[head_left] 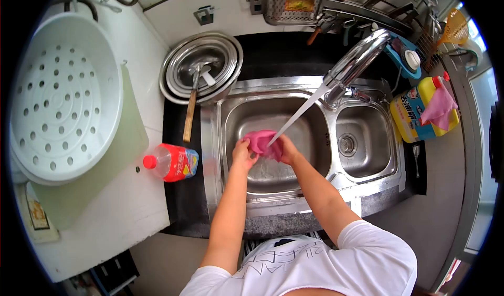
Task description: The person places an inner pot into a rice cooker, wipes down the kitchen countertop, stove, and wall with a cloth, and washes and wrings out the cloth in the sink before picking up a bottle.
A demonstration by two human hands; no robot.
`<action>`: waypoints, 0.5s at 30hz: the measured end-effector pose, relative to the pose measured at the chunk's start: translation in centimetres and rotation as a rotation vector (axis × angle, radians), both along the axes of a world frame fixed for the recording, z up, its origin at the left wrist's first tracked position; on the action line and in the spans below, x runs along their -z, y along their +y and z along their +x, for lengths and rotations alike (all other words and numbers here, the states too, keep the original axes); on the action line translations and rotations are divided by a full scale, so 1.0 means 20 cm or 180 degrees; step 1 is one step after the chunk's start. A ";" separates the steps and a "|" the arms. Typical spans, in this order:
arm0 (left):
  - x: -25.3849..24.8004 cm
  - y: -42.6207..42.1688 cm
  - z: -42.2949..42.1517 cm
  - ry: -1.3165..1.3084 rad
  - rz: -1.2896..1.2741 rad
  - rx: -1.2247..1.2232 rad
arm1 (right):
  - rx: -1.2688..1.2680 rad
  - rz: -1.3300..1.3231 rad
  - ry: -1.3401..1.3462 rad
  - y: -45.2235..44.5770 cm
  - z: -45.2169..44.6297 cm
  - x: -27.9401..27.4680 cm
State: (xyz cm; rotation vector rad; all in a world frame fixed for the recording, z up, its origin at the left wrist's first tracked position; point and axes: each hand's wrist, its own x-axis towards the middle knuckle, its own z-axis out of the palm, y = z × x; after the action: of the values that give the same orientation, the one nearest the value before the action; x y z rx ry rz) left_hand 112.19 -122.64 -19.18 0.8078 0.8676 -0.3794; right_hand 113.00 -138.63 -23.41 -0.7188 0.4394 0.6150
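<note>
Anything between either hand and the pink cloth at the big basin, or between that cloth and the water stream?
Nothing visible. The left hand and right hand both hold the pink cloth directly, and the water stream reaches it from the faucet unobstructed.

The pink cloth [258,137] partly conceals the fingers of the left grip [242,152] and the right grip [289,150]; its folds blur beneath the water stream [299,112]. Grips, cloth and forearms obscure part of the large basin [310,120]. On the yellow bottle [403,116], a draped pink rag [440,109] covers a portion of the label — the smaller print is illegible. Fine print on the red-labelled bottle [184,162] is likewise too small to read. The lower edge crops the white shirt [373,254]; creases interrupt its lettering. The dark border truncates the white desk [105,230] at left. Dark items [115,271] below it cannot be identified.
</note>
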 end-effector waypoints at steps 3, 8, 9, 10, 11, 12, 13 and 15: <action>-0.04 -0.09 0.00 0.0740 -0.0539 0.0608 | -0.0952 -0.3076 -0.1525 0.07 -0.02 -0.07; 0.69 -0.02 0.02 -0.0412 -0.2095 0.0791 | -0.0638 -0.4772 -0.3405 0.28 -0.19 -0.36; 0.67 -0.04 0.05 -0.0417 -0.2105 0.0849 | -0.0703 -0.4850 -0.3546 0.31 -0.21 -0.38; 0.63 -0.07 0.07 -0.0551 -0.3134 0.0991 | -0.0842 -0.4894 -0.3573 0.33 -0.22 -0.39; 0.58 -0.09 0.09 -0.0667 -0.4161 0.1109 | -0.0812 -0.4918 -0.3556 0.31 -0.20 -0.38; 0.53 -0.11 0.10 -0.0661 -0.4161 0.1141 | -0.0609 -0.4969 -0.3385 0.29 -0.16 -0.36; 0.45 -0.14 0.11 -0.0593 -0.3553 0.1061 | -0.0401 -0.5009 -0.3214 0.27 -0.13 -0.32; 0.29 -0.22 0.07 -0.0452 -0.2340 0.0864 | -0.0328 -0.5162 -0.2903 0.19 -0.05 -0.18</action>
State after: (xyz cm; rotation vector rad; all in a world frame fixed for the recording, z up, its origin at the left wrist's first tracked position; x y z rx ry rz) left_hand 113.65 -126.97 -24.96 0.2573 0.4256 -0.8111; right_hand 112.06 -134.89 -19.85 -2.4262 -0.0661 -0.1759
